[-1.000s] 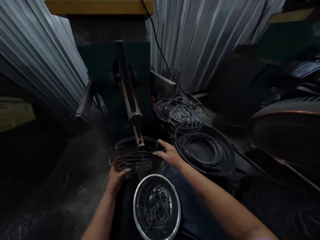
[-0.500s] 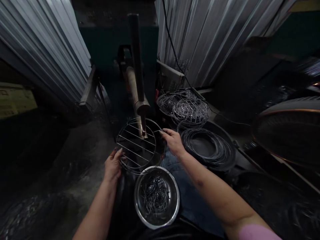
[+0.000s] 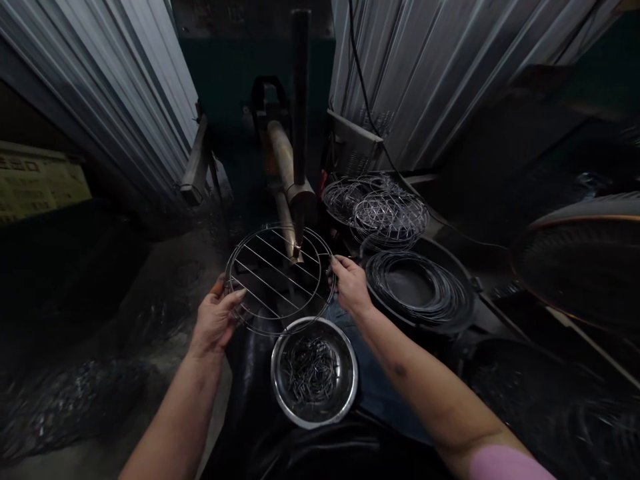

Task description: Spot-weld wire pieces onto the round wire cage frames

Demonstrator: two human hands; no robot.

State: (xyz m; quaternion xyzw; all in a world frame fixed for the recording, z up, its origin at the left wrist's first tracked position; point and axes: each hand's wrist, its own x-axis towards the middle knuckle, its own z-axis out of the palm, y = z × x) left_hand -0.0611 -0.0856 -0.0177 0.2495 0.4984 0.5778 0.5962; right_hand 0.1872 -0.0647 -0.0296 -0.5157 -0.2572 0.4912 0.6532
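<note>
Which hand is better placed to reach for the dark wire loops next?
Probably the right hand: it holds the wire rack on the side near the wire loops; the left hand is farther.

The rack is shiny metal wire, the bowl smooth, glossy metal.

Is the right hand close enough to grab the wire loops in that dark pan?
Probably yes: the right hand is near the wire loops, with nothing seen blocking the way. But it's holding the round wire rack, so it would likely need to let go first.
</note>
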